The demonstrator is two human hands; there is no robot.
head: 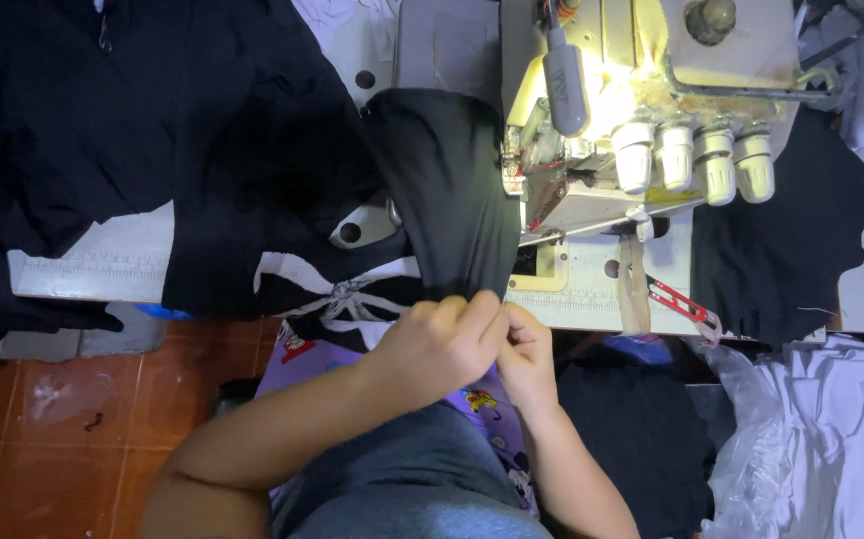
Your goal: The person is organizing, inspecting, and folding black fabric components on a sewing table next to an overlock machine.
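White worktable (93, 265), red tiled floor (73, 399), bright machine lamp (602, 95)

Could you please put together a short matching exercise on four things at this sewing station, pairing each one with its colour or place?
Things:
1. black fabric strip
2. thread snips
3. tension knobs
4. floor tiles

Descriptions:
A. reddish-orange, lower left
B. a row of four, cream-white, on the front of the sewing machine
C. red-handled, lying on the table edge right of the hands
D. runs from the machine toward the person, its near end pinched by the left hand and right hand

Pairs: 1-D, 2-C, 3-B, 4-A
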